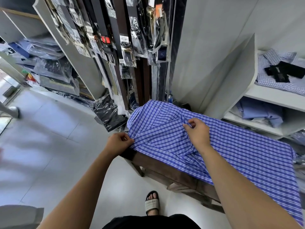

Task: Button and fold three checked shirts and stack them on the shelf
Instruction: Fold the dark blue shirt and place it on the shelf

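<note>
White shelving (pixel 267 95) is flanking a wooden worktop (pixel 173 172), which is lying mostly hidden beneath a blue checked shirt (pixel 239 156) that is running off the right edge. Folded checked shirts (pixel 280 80) are sitting on the right shelf. The left hand (pixel 119 143) is pinching the shirt's near edge; the right hand (pixel 198 133) is pinching fabric near the collar, its fingertips partly concealed.

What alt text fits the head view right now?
Both hands work a blue checked shirt spread over a wooden table: left hand pinches its edge, right hand pinches fabric near the collar. Folded shirts sit on the shelf at right.
</note>
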